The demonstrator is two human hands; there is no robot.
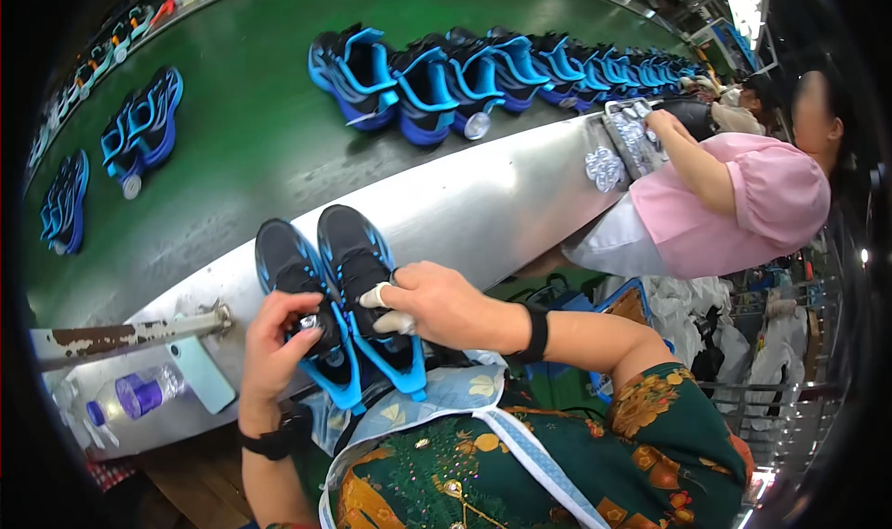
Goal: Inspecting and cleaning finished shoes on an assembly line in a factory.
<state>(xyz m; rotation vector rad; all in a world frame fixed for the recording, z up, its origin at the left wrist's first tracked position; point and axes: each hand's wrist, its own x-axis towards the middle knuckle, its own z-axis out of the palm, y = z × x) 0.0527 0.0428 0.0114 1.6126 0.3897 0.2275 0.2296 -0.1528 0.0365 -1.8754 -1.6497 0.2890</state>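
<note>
At the near steel ledge: black-and-blue sneaker pair, side by side, toes far. Left hand pinches small silvery piece over the left shoe's opening. Right hand curled at the right shoe's tongue; can't tell its grip. Pair looks mid-handling, unfinished. Far sneaker row on green belt: completion unclear.

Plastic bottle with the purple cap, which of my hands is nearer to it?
Left. Your left hand is at the left shoe, to the right of the bottle; your right hand is farther right, over the right shoe. Neither touches the bottle.
</note>
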